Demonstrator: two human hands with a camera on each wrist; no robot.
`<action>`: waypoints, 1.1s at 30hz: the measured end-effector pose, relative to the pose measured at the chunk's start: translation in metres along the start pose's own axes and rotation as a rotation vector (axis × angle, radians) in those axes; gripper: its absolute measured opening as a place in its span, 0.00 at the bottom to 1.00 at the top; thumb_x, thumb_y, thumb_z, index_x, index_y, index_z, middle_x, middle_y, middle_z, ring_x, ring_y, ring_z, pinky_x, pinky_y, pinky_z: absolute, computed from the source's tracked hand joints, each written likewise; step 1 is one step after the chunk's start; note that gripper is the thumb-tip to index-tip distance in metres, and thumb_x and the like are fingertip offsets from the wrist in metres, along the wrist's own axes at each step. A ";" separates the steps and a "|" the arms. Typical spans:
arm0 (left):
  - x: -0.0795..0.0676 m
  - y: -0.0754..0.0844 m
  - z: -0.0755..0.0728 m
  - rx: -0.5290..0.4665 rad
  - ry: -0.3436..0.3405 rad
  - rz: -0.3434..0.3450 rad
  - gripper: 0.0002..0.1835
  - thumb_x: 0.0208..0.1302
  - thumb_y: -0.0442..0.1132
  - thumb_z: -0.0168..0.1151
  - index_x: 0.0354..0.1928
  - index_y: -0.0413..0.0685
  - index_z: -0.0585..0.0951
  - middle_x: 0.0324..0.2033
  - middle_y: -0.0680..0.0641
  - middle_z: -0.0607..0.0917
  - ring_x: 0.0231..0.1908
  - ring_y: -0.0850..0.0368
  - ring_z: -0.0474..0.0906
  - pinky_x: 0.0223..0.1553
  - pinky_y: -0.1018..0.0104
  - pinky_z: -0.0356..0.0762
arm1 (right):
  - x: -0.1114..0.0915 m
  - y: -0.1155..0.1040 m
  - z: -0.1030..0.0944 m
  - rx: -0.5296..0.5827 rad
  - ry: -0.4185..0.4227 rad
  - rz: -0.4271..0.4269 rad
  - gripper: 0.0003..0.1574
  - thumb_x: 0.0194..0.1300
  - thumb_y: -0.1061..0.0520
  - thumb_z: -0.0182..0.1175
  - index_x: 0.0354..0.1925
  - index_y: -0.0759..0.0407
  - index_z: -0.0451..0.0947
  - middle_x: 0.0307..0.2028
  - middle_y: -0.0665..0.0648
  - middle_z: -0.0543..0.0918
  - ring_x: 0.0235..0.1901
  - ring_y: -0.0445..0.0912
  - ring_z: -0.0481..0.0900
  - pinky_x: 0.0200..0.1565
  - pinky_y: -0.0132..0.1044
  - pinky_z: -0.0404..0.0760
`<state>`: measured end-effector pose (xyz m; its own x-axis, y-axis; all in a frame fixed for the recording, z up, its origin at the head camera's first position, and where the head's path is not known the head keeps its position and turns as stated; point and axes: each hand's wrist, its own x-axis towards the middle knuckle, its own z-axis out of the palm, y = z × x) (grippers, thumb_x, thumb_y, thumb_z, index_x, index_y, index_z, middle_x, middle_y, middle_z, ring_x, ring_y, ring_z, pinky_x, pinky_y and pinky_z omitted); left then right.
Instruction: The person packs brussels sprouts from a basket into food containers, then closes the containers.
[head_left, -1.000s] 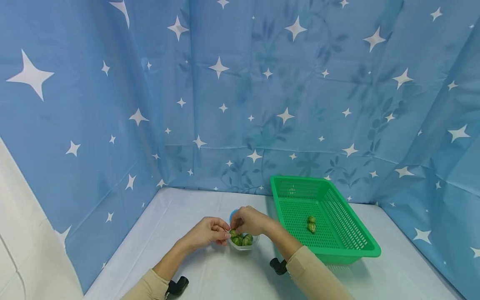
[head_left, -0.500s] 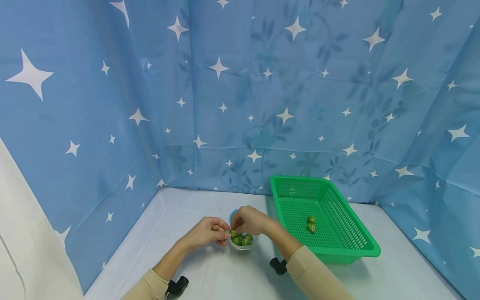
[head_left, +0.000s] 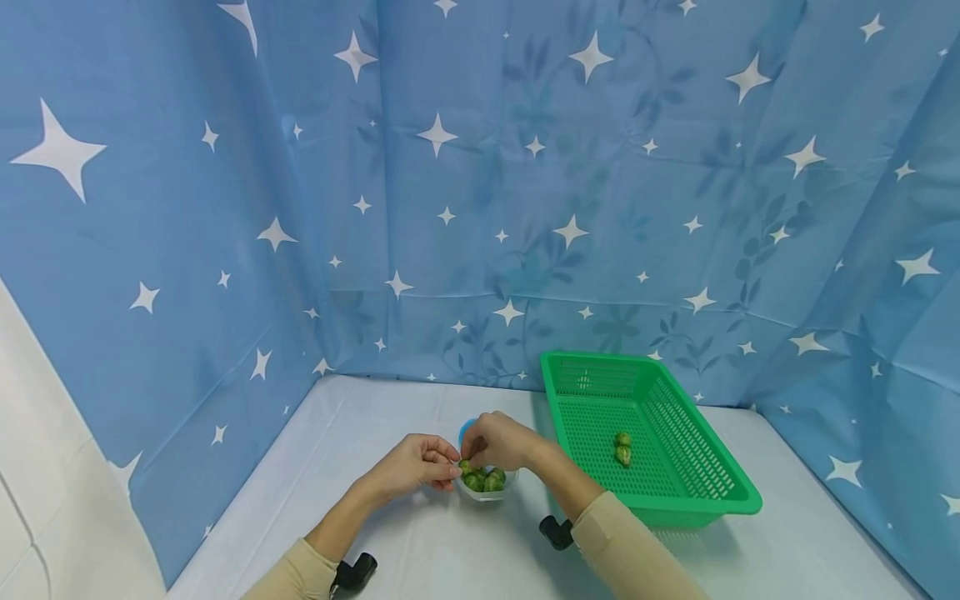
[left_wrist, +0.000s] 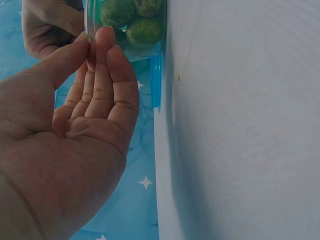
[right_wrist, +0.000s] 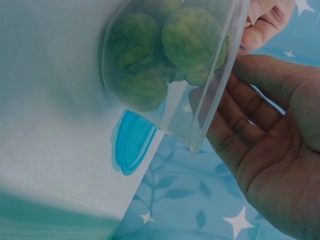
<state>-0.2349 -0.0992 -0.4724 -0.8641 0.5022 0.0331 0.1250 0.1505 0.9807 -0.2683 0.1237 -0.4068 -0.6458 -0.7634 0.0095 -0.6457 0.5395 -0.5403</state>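
Observation:
A small clear plastic container (head_left: 483, 496) with several green Brussels sprouts (head_left: 493, 481) in it stands on the white table. My left hand (head_left: 422, 467) pinches its left rim between thumb and index finger, other fingers extended along the outside in the left wrist view. From above, my right hand (head_left: 501, 442) reaches over the far rim, fingertips down inside the container. Thumb and fingers pinch a sprout at the left side, mostly hidden by the hand. Through the clear wall (right_wrist: 175, 107) in the right wrist view, more sprouts and the dipped fingers show.
Just behind the container lies a blue lid (head_left: 467, 428), partly covered by the right hand. A green perforated basket (head_left: 712, 505) stands to the right, with two sprouts (head_left: 622, 450) on its floor. A blue star-patterned curtain (head_left: 480, 208) hangs behind the table.

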 end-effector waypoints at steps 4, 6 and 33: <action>0.000 0.000 0.000 0.004 0.002 0.001 0.15 0.70 0.37 0.69 0.51 0.33 0.81 0.35 0.41 0.90 0.36 0.52 0.90 0.44 0.50 0.89 | 0.001 0.000 0.000 -0.010 -0.004 0.007 0.05 0.63 0.69 0.71 0.35 0.60 0.89 0.32 0.55 0.90 0.32 0.39 0.86 0.37 0.28 0.83; 0.000 -0.001 0.000 0.006 0.003 0.000 0.15 0.70 0.37 0.69 0.51 0.33 0.81 0.35 0.42 0.90 0.36 0.52 0.90 0.44 0.51 0.89 | 0.001 0.000 0.000 -0.014 -0.008 0.008 0.05 0.63 0.69 0.71 0.36 0.60 0.89 0.32 0.55 0.90 0.32 0.39 0.86 0.37 0.28 0.83; 0.000 0.002 0.000 0.026 -0.003 0.006 0.15 0.71 0.37 0.68 0.52 0.34 0.81 0.36 0.42 0.90 0.36 0.51 0.89 0.44 0.52 0.89 | -0.012 -0.010 -0.021 -0.126 0.170 -0.087 0.09 0.69 0.66 0.67 0.45 0.58 0.88 0.42 0.55 0.91 0.40 0.45 0.87 0.43 0.33 0.85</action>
<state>-0.2345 -0.0996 -0.4708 -0.8620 0.5055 0.0384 0.1428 0.1694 0.9751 -0.2629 0.1347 -0.3834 -0.6377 -0.7443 0.1986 -0.7410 0.5223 -0.4219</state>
